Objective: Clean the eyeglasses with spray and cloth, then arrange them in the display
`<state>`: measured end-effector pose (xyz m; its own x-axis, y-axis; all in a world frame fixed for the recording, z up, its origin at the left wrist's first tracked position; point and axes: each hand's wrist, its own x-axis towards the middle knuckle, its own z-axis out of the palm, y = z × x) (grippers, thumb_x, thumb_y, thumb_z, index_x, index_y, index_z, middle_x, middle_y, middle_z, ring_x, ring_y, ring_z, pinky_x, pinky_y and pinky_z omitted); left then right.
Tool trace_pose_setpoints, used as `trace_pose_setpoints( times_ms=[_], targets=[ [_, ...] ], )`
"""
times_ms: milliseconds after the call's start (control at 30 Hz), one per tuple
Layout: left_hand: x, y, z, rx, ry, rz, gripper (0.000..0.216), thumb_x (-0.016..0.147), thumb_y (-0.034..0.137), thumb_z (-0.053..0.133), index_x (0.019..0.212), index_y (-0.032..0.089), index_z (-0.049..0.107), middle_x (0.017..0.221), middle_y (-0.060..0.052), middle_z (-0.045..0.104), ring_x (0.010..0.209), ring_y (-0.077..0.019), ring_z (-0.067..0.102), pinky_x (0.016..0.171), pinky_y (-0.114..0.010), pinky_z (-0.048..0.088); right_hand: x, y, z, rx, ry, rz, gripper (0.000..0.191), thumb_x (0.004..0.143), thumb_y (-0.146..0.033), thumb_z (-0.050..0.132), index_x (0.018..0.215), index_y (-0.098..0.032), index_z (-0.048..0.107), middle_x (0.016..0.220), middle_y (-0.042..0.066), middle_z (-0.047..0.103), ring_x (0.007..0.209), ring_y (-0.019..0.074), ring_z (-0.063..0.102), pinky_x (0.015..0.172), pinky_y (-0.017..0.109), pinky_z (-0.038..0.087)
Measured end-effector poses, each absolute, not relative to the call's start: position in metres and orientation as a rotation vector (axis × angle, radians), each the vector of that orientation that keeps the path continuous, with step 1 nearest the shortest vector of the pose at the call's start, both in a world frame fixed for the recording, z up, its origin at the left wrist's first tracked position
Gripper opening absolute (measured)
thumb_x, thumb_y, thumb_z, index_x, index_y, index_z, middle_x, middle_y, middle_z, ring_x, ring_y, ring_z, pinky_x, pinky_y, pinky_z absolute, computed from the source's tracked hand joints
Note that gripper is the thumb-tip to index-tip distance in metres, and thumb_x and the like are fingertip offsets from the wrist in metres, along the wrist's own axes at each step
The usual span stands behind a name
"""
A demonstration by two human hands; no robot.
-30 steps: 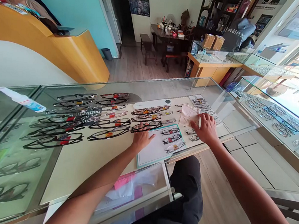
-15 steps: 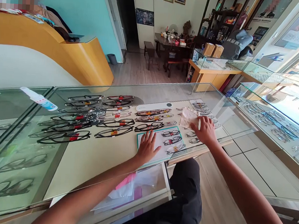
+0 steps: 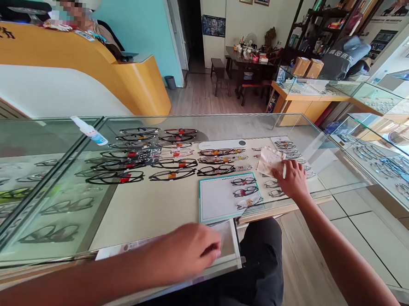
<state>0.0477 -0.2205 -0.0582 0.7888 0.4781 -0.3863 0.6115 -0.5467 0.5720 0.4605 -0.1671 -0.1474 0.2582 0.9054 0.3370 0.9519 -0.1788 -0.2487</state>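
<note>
Glass counter (image 3: 146,205), right hand (image 3: 294,178) gripping pale cloth (image 3: 269,161), blurred left hand (image 3: 196,245) half-curled; any hold unclear

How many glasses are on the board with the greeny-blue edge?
3, on the right side of the board: dark pair behind, reddish-dark pair between, pale pair in front. None seem hidden.

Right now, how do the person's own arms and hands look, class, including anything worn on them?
The left hand and right hand wear no gloves, and the forearms show no sleeves. No watch or bracelet is visible; the left hand is too blurred to rule out a ring.
</note>
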Motion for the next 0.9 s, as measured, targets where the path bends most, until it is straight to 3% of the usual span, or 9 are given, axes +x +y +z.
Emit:
trace_pose_setpoints(
  times_ms=[100,233,333,533,767,900],
  targets=[
    [0.059,-0.169,-0.027,2.532,0.819,0.001,0.025,0.108,0.042,0.056,0.099,0.027,0.075,0.106,-0.005,0.080,0.094,-0.0245,0.074,0.090,-0.041,0.056,0.460,-0.166,-0.147,-2.122,-1.679,-0.154,0.055,0.107,-0.061,0.054,0.142,-0.021,0.066,0.147,0.020,0.068,0.133,0.0452,0.058,0.110,0.062,0.049],
    [0.074,-0.087,-0.030,2.877,0.989,0.301,0.019,0.097,0.037,0.073,0.108,0.023,0.076,0.148,-0.013,0.071,0.142,-0.0362,0.062,0.120,-0.053,0.048,0.460,-0.165,-0.148,-2.124,-1.666,-0.159,0.056,0.107,-0.061,0.053,0.142,-0.019,0.066,0.146,0.021,0.068,0.131,0.0450,0.059,0.108,0.061,0.050],
    [0.081,-0.046,-0.046,2.915,1.074,0.196,0.035,0.088,0.045,0.084,0.112,0.021,0.075,0.163,-0.015,0.063,0.157,-0.0404,0.050,0.128,-0.058,0.040,0.460,-0.164,-0.148,-2.140,-1.673,-0.161,0.056,0.108,-0.061,0.053,0.142,-0.018,0.065,0.146,0.021,0.068,0.131,0.0445,0.058,0.108,0.061,0.049],
    [0.093,-0.016,-0.062,2.868,1.098,0.047,0.056,0.079,0.062,0.082,0.118,0.023,0.072,0.154,-0.015,0.068,0.153,-0.0410,0.052,0.123,-0.051,0.043,0.458,-0.163,-0.147,-2.161,-1.677,-0.147,0.057,0.109,-0.061,0.051,0.143,-0.017,0.064,0.144,0.021,0.068,0.133,0.0440,0.057,0.111,0.060,0.048],
    [0.103,-0.003,-0.048,2.845,1.079,-0.255,0.049,0.075,0.062,0.079,0.105,0.023,0.075,0.131,-0.013,0.077,0.133,-0.0377,0.064,0.112,-0.048,0.046,0.457,-0.164,-0.145,-2.181,-1.684,-0.145,0.056,0.109,-0.061,0.052,0.143,-0.018,0.064,0.146,0.020,0.067,0.133,0.0431,0.058,0.110,0.058,0.048],
    [0.106,0.000,-0.042,2.827,1.032,-0.311,0.045,0.074,0.055,0.078,0.106,0.024,0.077,0.131,-0.012,0.076,0.131,-0.0355,0.065,0.112,-0.046,0.045,0.456,-0.164,-0.144,-2.180,-1.689,-0.145,0.055,0.109,-0.060,0.052,0.142,-0.018,0.064,0.145,0.021,0.067,0.132,0.0433,0.058,0.109,0.058,0.048]
  ],
)
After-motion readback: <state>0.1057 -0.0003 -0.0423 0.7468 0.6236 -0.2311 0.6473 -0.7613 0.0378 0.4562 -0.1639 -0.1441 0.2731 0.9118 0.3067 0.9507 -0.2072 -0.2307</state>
